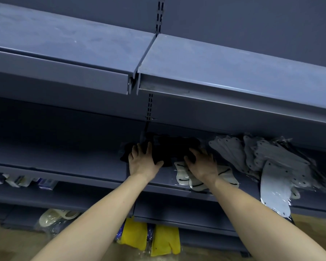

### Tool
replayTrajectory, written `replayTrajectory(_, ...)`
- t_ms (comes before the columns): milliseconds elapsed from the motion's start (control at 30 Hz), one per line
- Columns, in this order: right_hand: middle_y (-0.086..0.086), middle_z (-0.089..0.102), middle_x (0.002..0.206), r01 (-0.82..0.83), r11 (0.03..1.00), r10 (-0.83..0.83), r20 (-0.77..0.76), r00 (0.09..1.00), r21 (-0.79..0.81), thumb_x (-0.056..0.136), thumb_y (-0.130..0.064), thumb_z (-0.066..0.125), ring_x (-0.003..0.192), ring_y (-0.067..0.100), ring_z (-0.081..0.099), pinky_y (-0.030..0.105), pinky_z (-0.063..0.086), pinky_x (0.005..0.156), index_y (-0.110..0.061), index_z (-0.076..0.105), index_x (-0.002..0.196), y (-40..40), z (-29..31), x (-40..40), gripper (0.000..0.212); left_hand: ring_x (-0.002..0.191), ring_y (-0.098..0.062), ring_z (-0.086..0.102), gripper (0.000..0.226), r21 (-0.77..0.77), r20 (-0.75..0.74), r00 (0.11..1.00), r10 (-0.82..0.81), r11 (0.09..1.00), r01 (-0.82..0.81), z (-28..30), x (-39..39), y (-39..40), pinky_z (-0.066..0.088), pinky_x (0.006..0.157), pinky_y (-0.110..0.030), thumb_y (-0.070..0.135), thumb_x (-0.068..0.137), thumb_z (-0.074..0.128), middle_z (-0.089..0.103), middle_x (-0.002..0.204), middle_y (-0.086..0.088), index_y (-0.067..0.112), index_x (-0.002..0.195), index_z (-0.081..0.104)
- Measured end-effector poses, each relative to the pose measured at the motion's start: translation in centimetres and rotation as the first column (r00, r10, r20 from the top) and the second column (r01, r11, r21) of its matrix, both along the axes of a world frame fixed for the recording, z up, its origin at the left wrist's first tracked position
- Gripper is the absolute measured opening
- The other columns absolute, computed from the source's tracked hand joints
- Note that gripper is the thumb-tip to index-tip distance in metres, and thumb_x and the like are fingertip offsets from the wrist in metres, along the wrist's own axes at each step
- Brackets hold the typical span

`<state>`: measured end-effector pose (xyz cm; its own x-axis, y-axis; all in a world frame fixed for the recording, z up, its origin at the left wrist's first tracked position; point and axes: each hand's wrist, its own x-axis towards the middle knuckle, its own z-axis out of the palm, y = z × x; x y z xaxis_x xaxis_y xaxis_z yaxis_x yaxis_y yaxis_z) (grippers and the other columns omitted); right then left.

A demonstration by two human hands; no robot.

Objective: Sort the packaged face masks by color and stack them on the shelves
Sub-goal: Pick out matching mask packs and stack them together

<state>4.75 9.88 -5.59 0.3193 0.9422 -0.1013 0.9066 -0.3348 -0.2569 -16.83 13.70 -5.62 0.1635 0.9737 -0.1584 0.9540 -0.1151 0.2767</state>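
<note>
Black masks (169, 147) getting squared up on the shelf (83, 174), left hand (141, 162) and right hand (201, 164) pressing with spread-open grip; white ones (196, 179) probably next.

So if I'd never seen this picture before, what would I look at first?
Probably the two bare arms reaching up from the bottom, with the left hand and right hand both on a pile of black masks on the middle shelf. Next, the messy heap of grey-white masks spilling over the shelf edge on the right. Then the bright yellow packets low down near the floor.
</note>
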Motion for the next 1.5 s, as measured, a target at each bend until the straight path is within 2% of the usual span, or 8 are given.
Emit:
replayTrajectory(167, -0.006, 0.037, 0.154, -0.057, 0.993, 0.057, -0.003, 0.998, 0.104, 0.098, -0.052, 0.046, 0.139, 0.027, 0.032, 0.044, 0.028, 0.114, -0.035, 0.045, 0.144, 1.2, 0.3, -0.7, 0.048, 0.145, -0.036, 0.020, 0.092, 0.028, 0.004, 1.000, 0.010, 1.000, -0.010, 0.5, 0.3, 0.6, 0.023, 0.115, -0.046, 0.072, 0.087, 0.048, 0.022, 0.158, -0.014, 0.025, 0.158, 0.013)
replayTrajectory(300, 0.009, 0.028, 0.158, 0.164, 0.985, -0.162, -0.033, 0.986, 0.046, 0.093, -0.067, 0.043, 0.144, 0.034, 0.027, 0.051, 0.024, 0.118, -0.029, 0.025, 0.154, 1.8, -0.1, 0.0, 0.075, 0.142, -0.036, 0.023, 0.091, 0.034, 0.024, 0.999, 0.037, 0.999, -0.038, 0.4, 0.4, 0.8, 0.025, 0.115, -0.045, 0.073, 0.085, 0.051, 0.026, 0.154, -0.016, 0.024, 0.155, 0.021)
replayTrajectory(400, 0.010, 0.019, 0.163, 0.148, 0.989, -0.148, -0.026, 0.989, -0.020, 0.092, -0.070, 0.042, 0.148, 0.034, 0.021, 0.052, 0.018, 0.120, -0.028, 0.014, 0.158, 1.8, -0.1, -0.1, 0.084, 0.146, -0.036, 0.018, 0.091, 0.024, 0.025, 0.999, 0.029, 0.999, -0.029, 0.2, 0.8, 0.9, 0.021, 0.118, -0.045, 0.073, 0.087, 0.047, 0.020, 0.160, -0.015, 0.024, 0.157, 0.016)
replayTrajectory(700, 0.004, 0.031, 0.158, 0.114, 0.990, -0.096, -0.190, 0.977, 0.086, 0.092, -0.060, 0.052, 0.143, 0.029, 0.032, 0.048, 0.034, 0.113, -0.031, 0.030, 0.153, 2.2, 0.4, 0.3, 0.071, 0.147, -0.035, 0.015, 0.083, 0.019, 0.063, 0.997, -0.043, 0.999, 0.042, 0.4, 2.8, 1.5, 0.021, 0.118, -0.044, 0.069, 0.090, 0.047, 0.015, 0.162, -0.013, 0.028, 0.156, 0.020)
replayTrajectory(900, 0.002, 0.031, 0.156, 0.005, 0.998, 0.001, -0.102, 0.995, 0.057, 0.087, -0.063, 0.059, 0.139, 0.030, 0.034, 0.044, 0.034, 0.112, -0.029, 0.037, 0.149, 2.1, 0.8, 0.2, 0.074, 0.147, -0.032, 0.013, 0.066, 0.016, 0.423, 0.906, -0.010, 1.000, 0.003, 0.8, 2.6, 2.6, 0.028, 0.116, -0.043, 0.045, 0.095, 0.058, 0.018, 0.160, -0.013, 0.024, 0.152, 0.033)
replayTrajectory(1100, 0.000, 0.030, 0.156, -0.006, 0.999, 0.007, -0.047, 0.999, 0.032, 0.083, -0.068, 0.060, 0.141, 0.030, 0.029, 0.047, 0.032, 0.112, -0.033, 0.039, 0.147, 2.5, 0.6, 0.1, 0.076, 0.151, -0.036, -0.005, 0.082, 0.047, 0.109, 0.994, -0.016, 0.999, 0.010, -0.7, 0.7, 3.5, 0.002, 0.121, -0.051, 0.067, 0.088, 0.053, 0.001, 0.165, -0.010, 0.037, 0.156, 0.017)
replayTrajectory(1367, -0.001, 0.055, 0.126, -0.037, 0.990, 0.045, -0.057, 0.997, 0.136, 0.088, -0.047, 0.066, 0.121, 0.027, 0.050, 0.041, 0.042, 0.099, -0.029, 0.064, 0.110, 3.7, 0.4, 0.9, 0.029, 0.146, -0.032, 0.017, 0.075, 0.052, 0.239, 0.965, -0.111, 0.993, 0.102, -0.2, 1.6, 3.8, 0.036, 0.112, -0.045, 0.049, 0.087, 0.069, 0.018, 0.161, -0.006, 0.031, 0.151, 0.035)
replayTrajectory(1500, 0.002, 0.036, 0.145, -0.075, 0.988, 0.092, -0.119, 0.989, 0.136, 0.075, -0.063, 0.072, 0.135, 0.026, 0.037, 0.046, 0.036, 0.110, -0.031, 0.052, 0.130, 3.8, 0.0, 1.7, 0.067, 0.150, -0.032, -0.005, 0.083, 0.011, 0.218, 0.971, -0.095, 0.995, 0.095, 0.2, 1.4, 4.7, 0.033, 0.113, -0.045, 0.050, 0.086, 0.070, -0.002, 0.165, -0.005, 0.032, 0.154, 0.027)
